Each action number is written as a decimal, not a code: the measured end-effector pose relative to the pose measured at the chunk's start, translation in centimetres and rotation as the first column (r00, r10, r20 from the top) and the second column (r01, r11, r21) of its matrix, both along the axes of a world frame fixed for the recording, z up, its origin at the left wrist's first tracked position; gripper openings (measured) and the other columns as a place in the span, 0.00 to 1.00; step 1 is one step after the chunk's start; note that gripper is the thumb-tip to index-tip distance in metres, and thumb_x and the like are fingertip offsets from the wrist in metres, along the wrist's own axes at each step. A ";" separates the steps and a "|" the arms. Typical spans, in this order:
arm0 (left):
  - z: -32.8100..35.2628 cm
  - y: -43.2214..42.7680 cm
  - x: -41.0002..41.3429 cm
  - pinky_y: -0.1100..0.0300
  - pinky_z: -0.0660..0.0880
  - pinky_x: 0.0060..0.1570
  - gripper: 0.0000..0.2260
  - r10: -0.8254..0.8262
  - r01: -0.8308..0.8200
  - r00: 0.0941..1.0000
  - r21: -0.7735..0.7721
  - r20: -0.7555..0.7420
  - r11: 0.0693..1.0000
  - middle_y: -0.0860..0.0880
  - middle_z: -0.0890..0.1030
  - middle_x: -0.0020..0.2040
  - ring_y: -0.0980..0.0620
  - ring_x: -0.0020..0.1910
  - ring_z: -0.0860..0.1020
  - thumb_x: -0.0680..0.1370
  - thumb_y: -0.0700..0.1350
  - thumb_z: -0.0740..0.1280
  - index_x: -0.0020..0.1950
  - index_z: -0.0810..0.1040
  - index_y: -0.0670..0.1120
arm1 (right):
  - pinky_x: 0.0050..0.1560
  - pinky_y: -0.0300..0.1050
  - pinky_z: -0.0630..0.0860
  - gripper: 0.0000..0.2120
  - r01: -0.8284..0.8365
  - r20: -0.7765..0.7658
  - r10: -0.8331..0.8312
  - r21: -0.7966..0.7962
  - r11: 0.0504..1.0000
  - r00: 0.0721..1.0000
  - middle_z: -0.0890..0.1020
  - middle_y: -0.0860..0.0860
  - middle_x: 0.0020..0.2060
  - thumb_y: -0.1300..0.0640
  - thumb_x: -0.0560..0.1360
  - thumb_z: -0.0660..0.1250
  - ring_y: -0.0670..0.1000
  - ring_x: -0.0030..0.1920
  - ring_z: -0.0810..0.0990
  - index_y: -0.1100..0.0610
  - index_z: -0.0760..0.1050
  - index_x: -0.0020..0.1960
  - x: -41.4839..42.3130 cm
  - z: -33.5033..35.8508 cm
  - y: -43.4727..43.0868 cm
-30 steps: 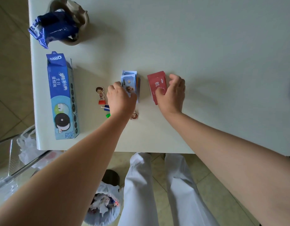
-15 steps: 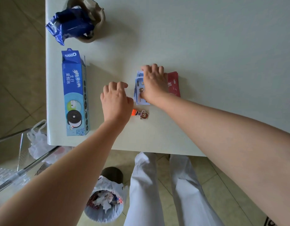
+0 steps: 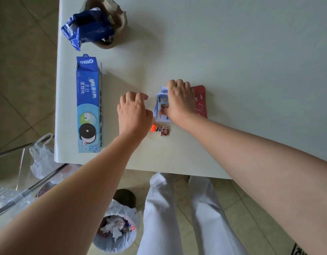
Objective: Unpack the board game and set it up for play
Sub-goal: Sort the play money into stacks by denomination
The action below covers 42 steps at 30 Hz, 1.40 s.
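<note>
Right hand (image 3: 180,100) tight on blue banknote stack (image 3: 161,101), long axis near-to-far; left hand (image 3: 134,113) loosely curled, grip unclear.

The right hand (image 3: 180,100) is off the red cards (image 3: 200,102) now and lies across the blue banknotes (image 3: 161,105), fingers curled over their far edge. The left hand (image 3: 134,115) no longer holds those notes; it sits just left of them, leaving the orange-footed figure token (image 3: 161,130) uncovered.
</note>
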<state>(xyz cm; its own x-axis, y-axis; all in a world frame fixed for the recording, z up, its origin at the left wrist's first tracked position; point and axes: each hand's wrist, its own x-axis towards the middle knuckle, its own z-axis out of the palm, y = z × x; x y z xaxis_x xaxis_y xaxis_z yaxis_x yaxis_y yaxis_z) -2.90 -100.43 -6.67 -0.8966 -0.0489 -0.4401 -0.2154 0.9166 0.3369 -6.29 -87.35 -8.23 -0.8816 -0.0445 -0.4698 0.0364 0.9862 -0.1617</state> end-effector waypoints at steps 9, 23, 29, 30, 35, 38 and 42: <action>-0.3 0.4 -0.2 0.57 0.62 0.59 0.20 -0.008 0.008 1.000 0.053 -0.005 0.999 0.44 0.71 0.62 0.43 0.62 0.66 0.74 0.38 0.62 0.66 0.72 0.46 | 0.53 0.48 0.64 0.29 -0.035 -0.051 0.032 -0.055 0.998 0.998 0.74 0.53 0.56 0.44 0.66 0.76 0.56 0.59 0.68 0.57 0.67 0.57 1.0 -0.2 0.6; 0.0 1.3 -1.1 0.57 0.69 0.52 0.17 0.081 -0.144 0.981 0.380 0.178 0.914 0.52 0.79 0.50 0.47 0.56 0.74 0.74 0.38 0.62 0.63 0.75 0.46 | 0.38 0.43 0.66 0.27 0.128 0.176 -0.048 -0.477 0.870 0.983 0.75 0.54 0.48 0.58 0.65 0.79 0.55 0.44 0.76 0.60 0.66 0.56 0.6 0.8 2.2; 2.8 2.7 -1.5 0.60 0.67 0.33 0.14 0.078 -0.358 0.888 0.578 0.453 0.733 0.46 0.73 0.36 0.51 0.33 0.70 0.68 0.48 0.59 0.43 0.74 0.38 | 0.37 0.39 0.71 0.23 0.298 0.315 -0.113 -0.636 0.712 0.942 0.73 0.49 0.45 0.63 0.69 0.74 0.48 0.40 0.72 0.55 0.62 0.54 0.5 3.4 4.1; 3.2 3.0 -1.3 0.62 0.66 0.30 0.13 0.046 -0.395 0.854 0.587 0.519 0.707 0.44 0.73 0.36 0.50 0.31 0.71 0.70 0.47 0.60 0.42 0.74 0.37 | 0.37 0.36 0.72 0.24 0.317 0.337 -0.113 -0.645 0.695 0.935 0.71 0.47 0.45 0.64 0.70 0.74 0.48 0.41 0.73 0.56 0.62 0.56 0.8 3.9 4.5; 3.9 4.0 0.5 0.56 0.75 0.42 0.14 0.065 -0.561 0.757 0.597 0.650 0.574 0.42 0.80 0.40 0.48 0.37 0.79 0.74 0.45 0.64 0.49 0.79 0.35 | 0.58 0.44 0.76 0.39 0.471 0.425 -0.228 -0.653 0.593 0.876 0.65 0.48 0.56 0.64 0.67 0.75 0.49 0.58 0.70 0.55 0.56 0.70 3.6 5.2 6.3; 4.1 5.3 2.3 0.47 0.76 0.51 0.11 0.175 -0.646 0.732 0.588 0.659 0.488 0.39 0.81 0.42 0.44 0.42 0.79 0.76 0.42 0.64 0.50 0.80 0.34 | 0.60 0.45 0.75 0.34 0.622 0.528 -0.329 -0.669 0.406 0.783 0.67 0.52 0.65 0.64 0.71 0.71 0.50 0.58 0.74 0.53 0.56 0.70 5.8 6.2 6.8; 5.0 7.8 4.8 0.53 0.76 0.47 0.08 0.311 -0.707 0.707 0.613 0.635 0.354 0.40 0.81 0.41 0.46 0.40 0.80 0.78 0.38 0.62 0.49 0.79 0.35 | 0.57 0.48 0.77 0.24 0.760 0.609 -0.476 -0.602 0.244 0.635 0.74 0.54 0.61 0.59 0.72 0.66 0.51 0.57 0.78 0.54 0.65 0.67 8.4 6.9 6.2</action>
<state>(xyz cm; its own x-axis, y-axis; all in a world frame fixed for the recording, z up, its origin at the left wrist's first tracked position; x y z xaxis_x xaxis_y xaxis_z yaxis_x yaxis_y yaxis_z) 1.87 -92.58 -1.68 -0.5842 0.0917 -0.8064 -0.8113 -0.0396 0.5832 2.11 -81.13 -1.32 -0.6581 0.0116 -0.7528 0.7507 0.0865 -0.6550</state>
